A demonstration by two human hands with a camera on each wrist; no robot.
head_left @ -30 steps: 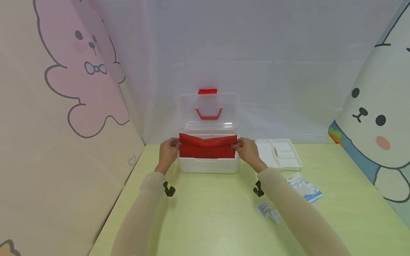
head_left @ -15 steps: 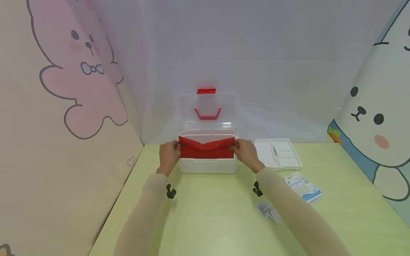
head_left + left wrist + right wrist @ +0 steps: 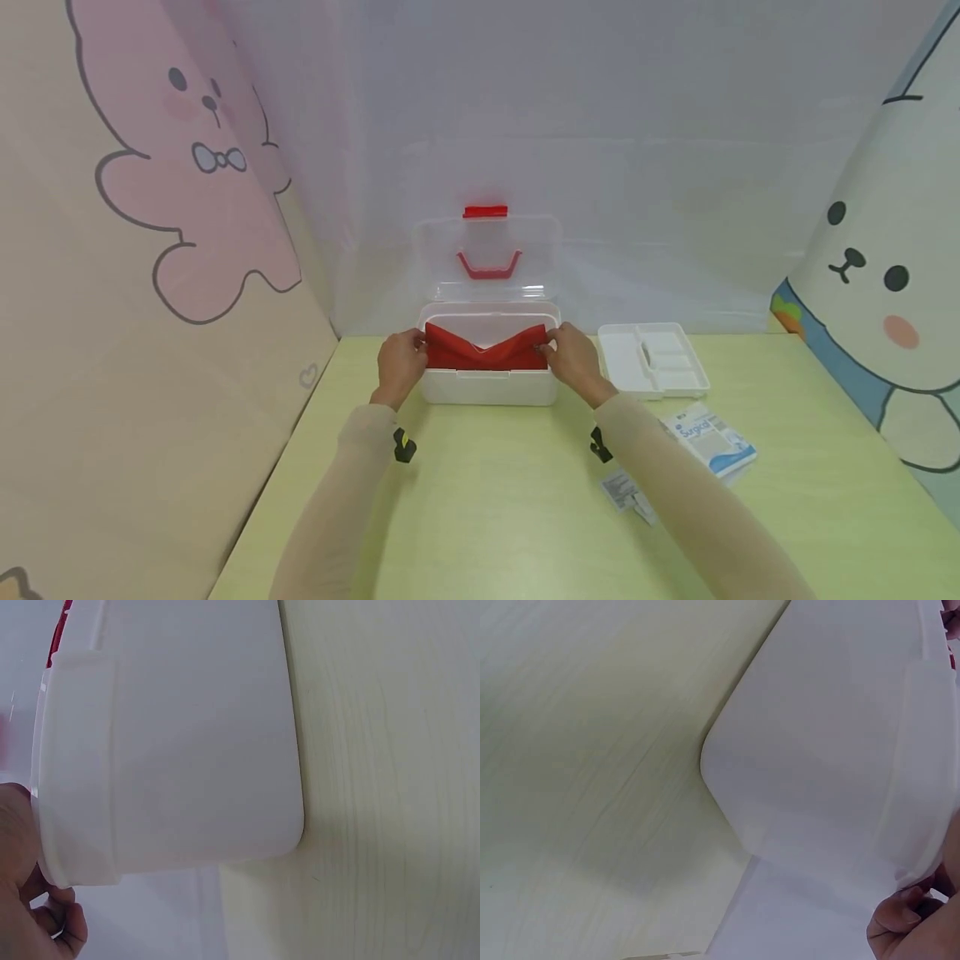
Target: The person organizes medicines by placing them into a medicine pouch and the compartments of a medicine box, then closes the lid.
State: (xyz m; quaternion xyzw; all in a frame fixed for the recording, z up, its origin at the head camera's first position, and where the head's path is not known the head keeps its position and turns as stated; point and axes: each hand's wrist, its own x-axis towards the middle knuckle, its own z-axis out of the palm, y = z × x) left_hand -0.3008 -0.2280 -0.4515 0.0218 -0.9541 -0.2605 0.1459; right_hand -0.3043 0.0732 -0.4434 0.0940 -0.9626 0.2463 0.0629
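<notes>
A white box [image 3: 487, 388] stands on the table against the back wall, its clear lid [image 3: 438, 258] raised behind it, with a red handle and a red latch. Inside its opening sits a red fabric pouch [image 3: 517, 356], sagging in the middle of its top edge. My left hand [image 3: 399, 364] pinches the pouch's left end at the box's left rim. At the right rim, my right hand [image 3: 576, 360] pinches the other end between thumb and fingers. Both wrist views mostly show the box's outer wall [image 3: 195, 742], with curled fingers [image 3: 896, 919] at the rim. The pouch's lower part is hidden inside the box.
Right of the box lies a white compartment tray [image 3: 618, 362] with a handle. Nearer me is a blue-and-white packet [image 3: 708, 442] printed "Surgical", partly behind the right sleeve. Small white packets [image 3: 618, 490] lie in front of it. Cartoon-printed sheets flank the table.
The red pouch has sunk lower into the box, and its top edge sags more in the middle. Both hands have moved slightly inward with it.
</notes>
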